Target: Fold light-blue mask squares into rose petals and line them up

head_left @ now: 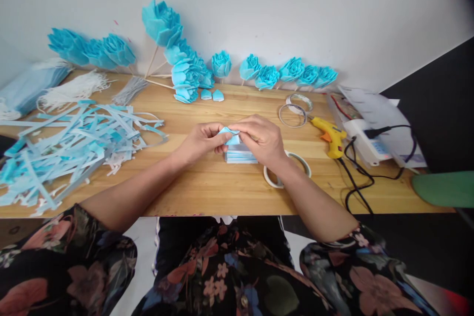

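A small blue-and-white folded piece of fabric (232,138) is pinched between my two hands above the wooden table. My left hand (203,142) grips its left side, thumb on top and fingers curled. On its right edge, the fingers of my right hand (261,139) are closed. Just beneath lies a stack of blue-and-white cut pieces (241,157), partly covered by my hands. Under my right wrist sits a roll of tape (272,180). Two small folded blue pieces (218,95) rest farther back, beside the blue fabric flowers (186,79).
Cut blue and white strips (74,148) are heaped at left, near white ear loops (76,90) and face masks (33,86). More flowers line the wall. At right are tape rings (292,115), a yellow glue gun (331,137), a power strip (366,143) and black cables.
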### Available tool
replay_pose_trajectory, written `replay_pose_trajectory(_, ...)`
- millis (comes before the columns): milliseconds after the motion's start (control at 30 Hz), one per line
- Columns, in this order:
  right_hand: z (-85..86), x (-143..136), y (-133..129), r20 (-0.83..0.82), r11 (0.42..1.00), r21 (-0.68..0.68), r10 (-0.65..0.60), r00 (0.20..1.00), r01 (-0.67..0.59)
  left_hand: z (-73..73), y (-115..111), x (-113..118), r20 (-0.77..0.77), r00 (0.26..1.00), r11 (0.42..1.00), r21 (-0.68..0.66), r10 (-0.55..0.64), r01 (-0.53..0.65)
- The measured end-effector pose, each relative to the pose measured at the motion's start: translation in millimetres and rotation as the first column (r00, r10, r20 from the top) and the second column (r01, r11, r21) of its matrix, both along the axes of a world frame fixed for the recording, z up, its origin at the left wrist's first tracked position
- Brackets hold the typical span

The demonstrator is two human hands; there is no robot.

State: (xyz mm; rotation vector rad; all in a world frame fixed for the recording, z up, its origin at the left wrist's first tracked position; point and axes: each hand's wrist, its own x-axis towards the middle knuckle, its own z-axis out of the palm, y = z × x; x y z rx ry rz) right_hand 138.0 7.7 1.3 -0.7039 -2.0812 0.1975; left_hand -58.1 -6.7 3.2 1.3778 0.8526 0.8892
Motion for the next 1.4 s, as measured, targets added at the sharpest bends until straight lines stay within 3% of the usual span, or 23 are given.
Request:
replay_pose_trajectory(300, -1.3, 0.4, 0.5, 0.054, 0.999, 0.018, -0.029, 0.998, 0.028, 0.3, -0.5, 1.2, 0.016, 1.0, 1.0, -0.002, 0.001, -0.001)
replay_pose_trajectory(700, 2.3, -1.4, -2.5, 0.026, 0.983, -0.18, -0.023, 0.999, 0.027, -3.5, 0.8, 1.3, 0.019, 0.998, 0.998, -0.029, 0.064, -0.063)
replay_pose_trajectory(800, 3.5, -2.7, -4.6, -0.08, 0.912, -0.409, -0.039, 0.996, 0.003, -5.1, 1.5, 0.5, 0.029, 0.997, 0.997, -0.028, 0.076, -0.076)
replay_pose_trajectory(900, 2.9, -2.6, -4.5, -0.181, 0.77, -0.636, -0.085, 0.98, -0.051, -3.7, 1.1, 0.2, 0.014, 0.996, 0.996, -0.014, 0.084, -0.084)
replay_pose_trajectory(1033, 3.5, -1.7, -2.5, -0.239, 0.667, -0.731, -0.052, 0.97, -0.145, -0.6, 0.2, 0.4, -0.003, 0.996, 0.996, -0.01, 0.09, -0.091)
replay_pose_trajectory(1200, 9.1, -2.8, -3.8, -0.225, 0.627, -0.761, -0.014, 0.974, -0.167, 0.9, -0.3, 0.7, -0.017, 0.995, 0.995, 0.0, 0.103, -0.103)
replay_pose_trajectory(1400, 6.8, -2.9, -3.6, -0.122, 0.683, -0.727, -0.034, 0.992, -0.066, 2.4, -0.9, 1.6, -0.048, 0.994, 0.995, 0.002, 0.1, -0.1)
